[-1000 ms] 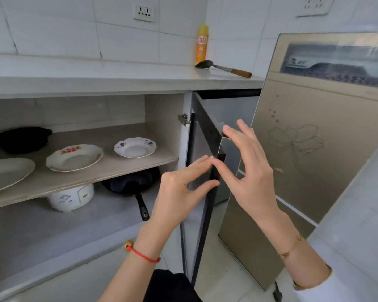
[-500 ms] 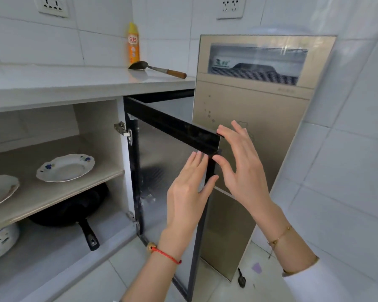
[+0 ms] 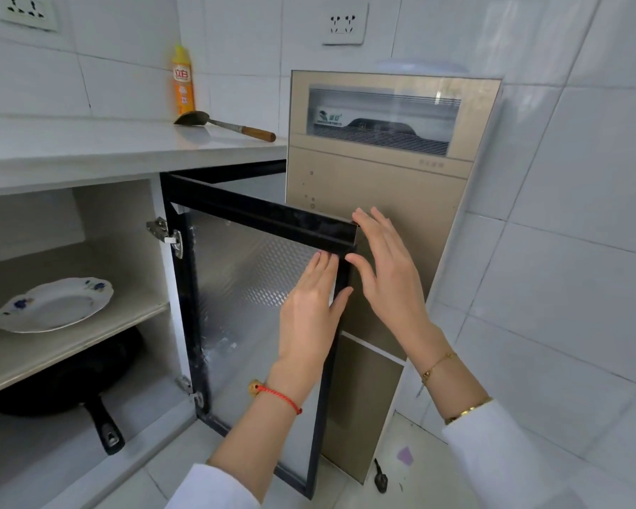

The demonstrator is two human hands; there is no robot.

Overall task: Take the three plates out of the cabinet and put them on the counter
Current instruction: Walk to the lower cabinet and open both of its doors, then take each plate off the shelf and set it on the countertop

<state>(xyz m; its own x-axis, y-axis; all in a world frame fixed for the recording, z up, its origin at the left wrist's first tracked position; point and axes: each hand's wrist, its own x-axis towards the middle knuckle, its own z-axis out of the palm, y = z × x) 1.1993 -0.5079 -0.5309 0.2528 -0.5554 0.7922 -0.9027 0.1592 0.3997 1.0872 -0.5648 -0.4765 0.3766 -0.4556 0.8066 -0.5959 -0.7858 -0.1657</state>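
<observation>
The black-framed cabinet door (image 3: 257, 218) stands swung wide open to the right. My left hand (image 3: 311, 306) lies flat against the door's inner face near its free edge. My right hand (image 3: 386, 277) is spread on the outer side of that same edge, thumb at the frame. Neither hand grips anything. One white plate with blue flowers (image 3: 54, 304) lies on the cabinet's middle shelf (image 3: 70, 350) at the left. The other plates are out of view. The white counter (image 3: 100, 145) runs above the cabinet.
A black frying pan (image 3: 70, 383) sits on the cabinet floor under the shelf. On the counter lie a spatula with a wooden handle (image 3: 224, 124) and a yellow bottle (image 3: 182, 82). A tall beige appliance (image 3: 379, 200) stands right behind the door.
The door has swung further open toward the beige appliance, both hands following its edge. My view has turned right, so two plates have left the frame.
</observation>
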